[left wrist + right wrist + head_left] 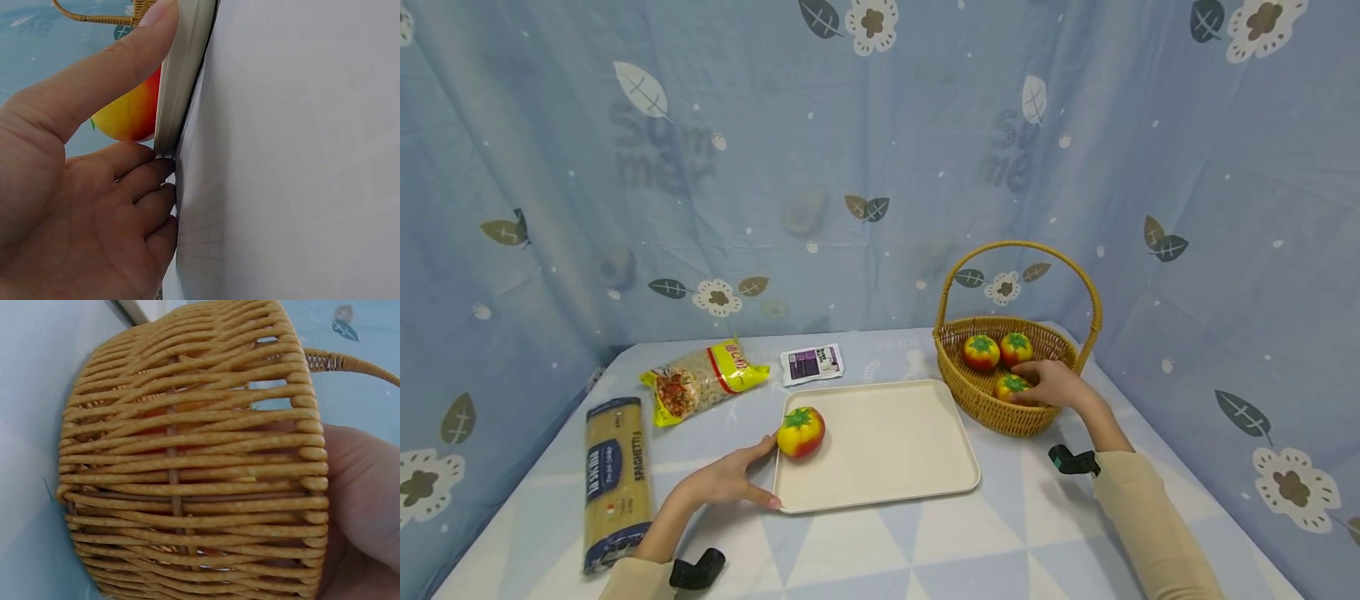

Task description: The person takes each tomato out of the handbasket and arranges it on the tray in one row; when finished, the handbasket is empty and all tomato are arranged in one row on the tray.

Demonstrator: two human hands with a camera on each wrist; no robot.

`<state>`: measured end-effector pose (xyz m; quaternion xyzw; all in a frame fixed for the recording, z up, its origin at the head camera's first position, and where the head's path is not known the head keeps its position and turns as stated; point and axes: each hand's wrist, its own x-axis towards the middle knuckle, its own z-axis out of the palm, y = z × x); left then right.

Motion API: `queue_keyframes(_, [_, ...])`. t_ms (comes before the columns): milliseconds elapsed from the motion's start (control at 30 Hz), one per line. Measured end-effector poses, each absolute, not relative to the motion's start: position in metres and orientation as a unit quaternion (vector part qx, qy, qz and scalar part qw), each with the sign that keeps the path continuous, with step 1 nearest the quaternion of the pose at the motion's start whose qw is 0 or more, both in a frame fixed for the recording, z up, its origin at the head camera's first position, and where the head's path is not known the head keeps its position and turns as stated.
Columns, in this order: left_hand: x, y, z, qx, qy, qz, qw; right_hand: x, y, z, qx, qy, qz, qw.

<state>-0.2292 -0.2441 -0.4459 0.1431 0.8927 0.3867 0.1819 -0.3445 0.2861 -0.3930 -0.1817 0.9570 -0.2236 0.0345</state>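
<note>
My right hand (pixel 1051 385) reaches over the rim of a wicker basket (pixel 1000 417) and grips a red-and-yellow tomato (pixel 1011 386) with a green leafy top, thumb and fingers on either side of it. Through the weave in the right wrist view, only bits of red show. Two similar tomatoes (pixel 981 353) lie deeper in the basket. At the left end of a cream tray (pixel 887 442), my left hand (pixel 733 477) touches the edge with its fingertips and thumb, fingers extended. Beside those fingertips, another tomato (pixel 801 433) sits on the tray's left side.
A long pack of spaghetti (pixel 617 483) lies left of my left forearm. Behind it is a yellow-ended clear food bag (pixel 700 382), with a small white-and-purple packet (pixel 812 364) further right. The basket's tall handle (pixel 1019 245) arches up near the patterned curtain (pixel 880 167).
</note>
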Motion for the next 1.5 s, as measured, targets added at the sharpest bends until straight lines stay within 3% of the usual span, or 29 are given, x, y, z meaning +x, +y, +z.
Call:
queue_keyframes(500, [-0.226,-0.244,-0.445,0.138,0.899,0.377,0.177,-0.337,0.281,-0.396,-0.126,0.957,-0.262,-0.002])
queue_keyframes(800, [-0.228,-0.244,-0.447,0.136,0.899,0.376,0.178,-0.327,0.277,-0.390,-0.099,0.950,-0.290,-0.067])
queue_keyframes(1067, [-0.228,-0.246,-0.448,0.135,0.899,0.376,0.181,-0.318,0.264,-0.376,-0.106,0.945,-0.290,-0.111])
queue_keyframes(1500, [-0.228,-0.246,-0.446,0.145,0.896,0.381,0.176,-0.305,0.244,-0.362,-0.123,0.933,-0.309,-0.138])
